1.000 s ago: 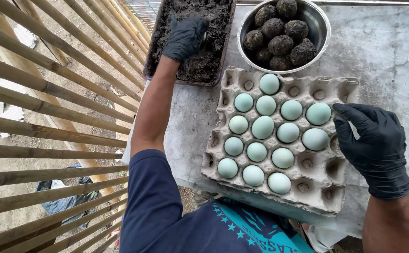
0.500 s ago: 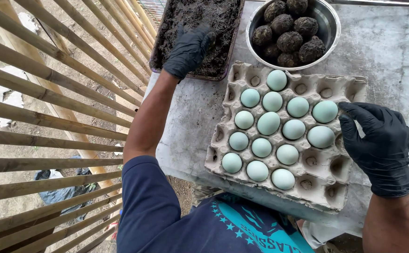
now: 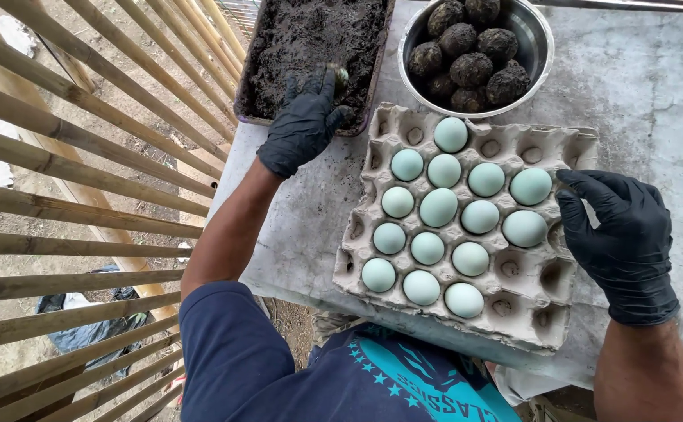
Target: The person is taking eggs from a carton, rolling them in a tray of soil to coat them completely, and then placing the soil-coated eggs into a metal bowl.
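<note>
grey concrete forms the table (image 3: 638, 101), with a slatted bamboo fence (image 3: 84, 156) running along its left side over bare ground. compared with a second ago, the left hand (image 3: 302, 121) has drawn back from the far end of the mud tray (image 3: 310, 47) to its near edge, and a mud-smeared egg (image 3: 341, 76) now shows at its fingertips; the right hand (image 3: 619, 238) has barely shifted. the left hand, in a black glove, lies on the dark mud with its grip loosely curled, fingers touching the smeared egg, though whether it actually clasps the egg cannot be told. the right hand, also gloved, rests against the right edge of the grey pulp egg carton (image 3: 529, 297), fingers spread and slightly bent, its fingertips just beside the nearest pale blue-green eggs (image 3: 439, 207), holding nothing. thirteen such eggs sit in the carton's left and middle cups. a steel bowl (image 3: 541, 59) behind the carton holds mud-coated eggs (image 3: 470, 66).
</note>
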